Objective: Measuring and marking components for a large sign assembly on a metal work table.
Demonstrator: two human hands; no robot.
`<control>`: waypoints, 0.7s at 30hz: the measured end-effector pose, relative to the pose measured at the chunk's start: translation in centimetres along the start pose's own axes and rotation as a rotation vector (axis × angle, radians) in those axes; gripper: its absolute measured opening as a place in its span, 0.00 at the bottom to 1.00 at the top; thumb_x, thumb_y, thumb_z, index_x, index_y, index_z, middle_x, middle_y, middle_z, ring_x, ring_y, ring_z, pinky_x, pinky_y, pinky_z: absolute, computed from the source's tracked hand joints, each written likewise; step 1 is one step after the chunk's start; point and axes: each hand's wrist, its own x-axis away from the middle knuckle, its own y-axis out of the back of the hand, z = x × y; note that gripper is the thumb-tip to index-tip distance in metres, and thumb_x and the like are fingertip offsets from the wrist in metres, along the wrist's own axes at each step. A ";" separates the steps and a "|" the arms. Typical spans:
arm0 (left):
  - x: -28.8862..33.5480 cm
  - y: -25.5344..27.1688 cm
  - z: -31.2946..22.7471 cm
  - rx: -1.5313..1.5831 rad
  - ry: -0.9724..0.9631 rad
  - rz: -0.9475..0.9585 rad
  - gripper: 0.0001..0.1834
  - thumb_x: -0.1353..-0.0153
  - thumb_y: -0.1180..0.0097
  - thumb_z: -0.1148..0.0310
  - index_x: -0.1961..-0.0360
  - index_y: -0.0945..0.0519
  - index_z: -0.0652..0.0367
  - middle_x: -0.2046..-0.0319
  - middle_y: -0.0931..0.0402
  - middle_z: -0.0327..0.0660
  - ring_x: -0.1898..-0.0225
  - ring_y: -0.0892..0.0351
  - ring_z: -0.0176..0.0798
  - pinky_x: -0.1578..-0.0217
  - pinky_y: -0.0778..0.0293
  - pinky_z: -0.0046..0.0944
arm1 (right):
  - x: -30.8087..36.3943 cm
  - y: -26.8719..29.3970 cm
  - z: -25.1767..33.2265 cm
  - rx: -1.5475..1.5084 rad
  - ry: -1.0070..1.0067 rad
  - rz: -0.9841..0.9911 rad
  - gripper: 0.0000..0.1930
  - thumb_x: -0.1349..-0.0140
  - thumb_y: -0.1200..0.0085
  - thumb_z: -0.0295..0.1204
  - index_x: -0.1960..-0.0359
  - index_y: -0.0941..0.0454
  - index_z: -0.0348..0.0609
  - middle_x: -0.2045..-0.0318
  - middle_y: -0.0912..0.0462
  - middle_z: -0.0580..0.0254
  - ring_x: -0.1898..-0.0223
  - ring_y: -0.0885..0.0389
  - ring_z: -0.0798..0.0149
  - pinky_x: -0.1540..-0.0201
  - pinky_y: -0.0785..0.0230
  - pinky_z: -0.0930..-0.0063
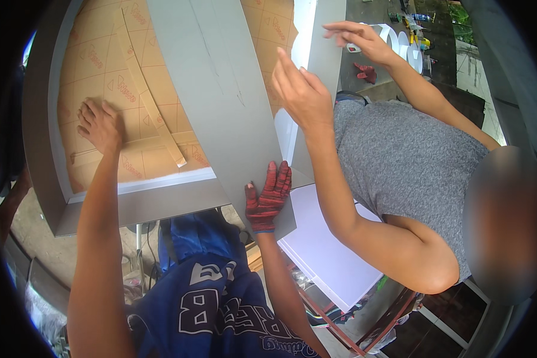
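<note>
My bare left hand (101, 126) rests with fingers spread on a brown paper-covered panel (95, 65) set inside a grey frame (40, 149). My right hand (268, 200), in a red and black glove, lies flat and open over the near end of a long grey strip (221, 77). That strip crosses the framed panel from the far side toward me and bears thin dark scratches. Left of it, a narrow brown slat (143, 86) lies on the paper, meeting a second crosswise slat (185, 138) near its lower end.
At my right a co-worker in a grey shirt (406, 143) holds both hands over the frame's right side. White sheets (334, 250) lie on a red-framed stand below. A red glove (367, 73) and assorted tools lie on a surface at the far right.
</note>
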 end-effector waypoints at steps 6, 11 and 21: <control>-0.6 0.7 -0.3 0.009 0.008 0.030 0.30 0.32 0.72 0.49 0.35 0.43 0.55 0.35 0.45 0.44 0.32 0.53 0.45 0.37 0.55 0.55 | -0.5 0.2 0.1 -0.007 0.003 0.011 0.35 0.39 0.55 0.51 0.36 0.43 0.41 0.34 0.47 0.43 0.34 0.51 0.40 0.35 0.59 0.46; -1.0 0.9 -0.9 -0.017 -0.002 0.062 0.29 0.33 0.71 0.52 0.36 0.44 0.56 0.36 0.44 0.44 0.32 0.51 0.45 0.37 0.54 0.55 | -1.1 0.5 -0.1 -0.048 0.015 -0.038 0.33 0.39 0.55 0.50 0.37 0.41 0.42 0.35 0.46 0.43 0.34 0.49 0.40 0.35 0.58 0.46; -1.7 1.8 -1.8 -0.005 0.012 0.093 0.29 0.33 0.72 0.52 0.35 0.45 0.56 0.35 0.45 0.44 0.32 0.53 0.45 0.36 0.57 0.54 | -2.2 0.5 -0.1 -0.074 0.005 -0.028 0.34 0.41 0.55 0.53 0.38 0.39 0.45 0.36 0.43 0.44 0.35 0.48 0.42 0.35 0.60 0.46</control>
